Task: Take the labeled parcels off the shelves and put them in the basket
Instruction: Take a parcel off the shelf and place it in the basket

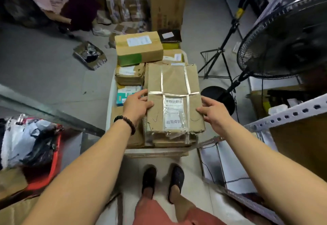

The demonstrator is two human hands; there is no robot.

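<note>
As the left hand (pixel 137 105) and right hand (pixel 215 113) clasp the side edges of 1 taped labeled parcel (pixel 174 86) over the basket (pixel 111 104), which is already stacked with other parcels (pixel 138 47), this drop looks nearly done, though how many remain on the shelves cannot be told.

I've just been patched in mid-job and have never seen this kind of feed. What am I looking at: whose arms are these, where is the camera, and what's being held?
There is no machine here. This is a single picture from a camera worn on a person's head, looking forward and down, so the two bare arms are that person's own. The left hand, the one with the bead bracelet, and the right hand grip opposite sides of a flat brown taped parcel with a white label. The parcel is over a white basket on the floor that holds other parcels, among them a box with a green patch. I cannot tell whether the held parcel rests on that pile. A metal shelf and a fan stand on the right.
</note>
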